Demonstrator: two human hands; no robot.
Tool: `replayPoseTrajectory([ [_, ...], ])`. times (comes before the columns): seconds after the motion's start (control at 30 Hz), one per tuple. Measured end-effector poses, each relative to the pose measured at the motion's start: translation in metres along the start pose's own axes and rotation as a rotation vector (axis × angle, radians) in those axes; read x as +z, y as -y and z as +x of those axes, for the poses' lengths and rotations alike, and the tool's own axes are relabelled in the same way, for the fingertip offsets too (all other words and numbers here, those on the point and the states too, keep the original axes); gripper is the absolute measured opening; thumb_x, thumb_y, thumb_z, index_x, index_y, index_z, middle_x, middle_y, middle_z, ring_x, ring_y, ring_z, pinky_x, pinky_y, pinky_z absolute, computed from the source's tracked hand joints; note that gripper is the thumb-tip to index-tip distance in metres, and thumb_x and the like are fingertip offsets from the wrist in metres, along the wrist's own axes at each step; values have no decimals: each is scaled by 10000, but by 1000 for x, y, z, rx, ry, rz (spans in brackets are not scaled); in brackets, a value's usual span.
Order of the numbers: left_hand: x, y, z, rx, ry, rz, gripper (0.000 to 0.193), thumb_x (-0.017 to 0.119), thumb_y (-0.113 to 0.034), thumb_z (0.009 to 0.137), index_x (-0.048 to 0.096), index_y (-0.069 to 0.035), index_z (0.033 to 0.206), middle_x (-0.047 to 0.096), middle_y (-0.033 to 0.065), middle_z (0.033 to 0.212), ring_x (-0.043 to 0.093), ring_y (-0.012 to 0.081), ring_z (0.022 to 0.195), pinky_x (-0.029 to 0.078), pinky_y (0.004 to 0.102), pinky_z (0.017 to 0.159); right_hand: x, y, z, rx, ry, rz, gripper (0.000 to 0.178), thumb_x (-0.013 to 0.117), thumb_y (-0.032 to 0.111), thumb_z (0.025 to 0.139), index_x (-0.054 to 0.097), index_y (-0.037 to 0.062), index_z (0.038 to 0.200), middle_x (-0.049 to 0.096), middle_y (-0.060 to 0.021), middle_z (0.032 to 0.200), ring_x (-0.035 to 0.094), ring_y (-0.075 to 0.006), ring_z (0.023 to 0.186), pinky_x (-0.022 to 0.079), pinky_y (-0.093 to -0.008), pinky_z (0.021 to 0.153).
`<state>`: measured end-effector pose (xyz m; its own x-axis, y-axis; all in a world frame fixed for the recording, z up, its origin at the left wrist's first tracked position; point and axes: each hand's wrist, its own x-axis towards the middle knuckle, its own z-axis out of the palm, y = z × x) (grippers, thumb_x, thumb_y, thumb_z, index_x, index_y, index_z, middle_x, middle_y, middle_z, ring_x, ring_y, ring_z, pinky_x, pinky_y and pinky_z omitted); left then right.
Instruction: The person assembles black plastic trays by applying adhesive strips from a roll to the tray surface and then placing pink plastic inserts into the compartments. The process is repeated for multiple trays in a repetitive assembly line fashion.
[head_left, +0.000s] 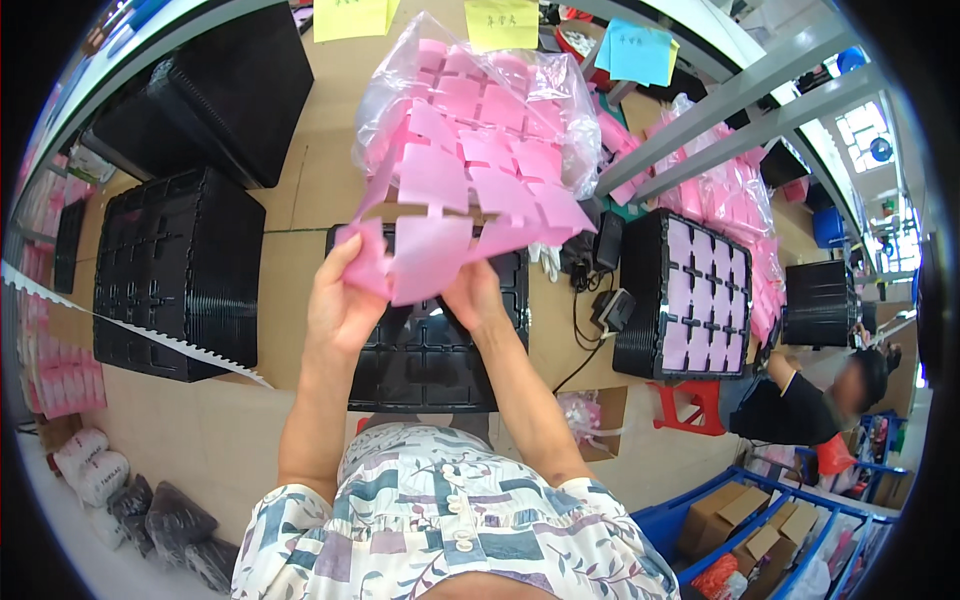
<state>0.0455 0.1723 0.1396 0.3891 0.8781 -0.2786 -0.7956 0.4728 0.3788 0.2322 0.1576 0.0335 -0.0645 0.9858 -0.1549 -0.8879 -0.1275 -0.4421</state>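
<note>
A stack of black trays [180, 275] stood on the table [295, 280], left of the left grip [343, 300], which pinched a corner of the pink sheet [430, 185]. The sheet spread beyond both grips; a black tray [420, 370] lay below them. The right grip [475, 297] met its near edge, fingers partly hidden, its closure impossible to tell. Farther right stood another tray stack [685, 295].

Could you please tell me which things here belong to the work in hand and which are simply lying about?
Apparently in use: pink sheet, black tray, clear bag, pink-topped tray stack.
Probably just lying about: black adapter, red stool, cardboard boxes.
</note>
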Motion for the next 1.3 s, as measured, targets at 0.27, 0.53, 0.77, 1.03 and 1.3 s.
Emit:
replayPoseTrajectory([
  [0.27, -69, 9, -56, 109, -327, 162, 218, 646, -67, 903, 606, -38, 1115, 671, 69, 1074, 652, 176, 1023, 538, 345, 921, -58, 29, -61, -44, 275, 450, 834, 588, 663, 838, 448, 68, 1406, 546, -83, 1352, 485, -247, 1261, 430, -443, 997],
  [0.53, -126, 27, -76, -56, -436, 305, 238, 648, -75, 909, 599, -19, 1135, 664, 73, 1058, 651, 166, 967, 540, 334, 883, -66, 35, -153, -47, -397, -591, 242, 667, 128, 920, 628, -2, 1121, 691, -88, 1040, 656, -127, 917, 528, -293, 842],
  [0.77, -164, 33, -102, -119, -350, 1032, 278, 670, -48, 860, 627, -15, 1133, 679, 47, 983, 633, 140, 892, 500, 290, 838, -67, 19, -190, 126, -663, -786, 110, 625, 66, 935, 670, -15, 994, 696, -35, 881, 630, -79, 728, 502, -219, 659],
  [1.03, -163, 30, -105, -4, -431, 1633, 367, 687, -112, 812, 608, 17, 1146, 711, 177, 944, 685, 268, 836, 522, 367, 768, -57, 12, -193, 150, -766, -1661, 289, 709, 208, 842, 641, -16, 1012, 692, -138, 701, 675, -236, 607, 516, -358, 585],
  [1.3, -153, 26, -108, -49, -482, 1853, 450, 699, -83, 795, 571, 9, 1217, 666, 167, 836, 648, 284, 721, 508, 392, 697, -58, 4, -193, -21, -760, -1917, 265, 706, 241, 857, 594, 29, 971, 688, -129, 714, 677, -335, 649, 516, -427, 608],
])
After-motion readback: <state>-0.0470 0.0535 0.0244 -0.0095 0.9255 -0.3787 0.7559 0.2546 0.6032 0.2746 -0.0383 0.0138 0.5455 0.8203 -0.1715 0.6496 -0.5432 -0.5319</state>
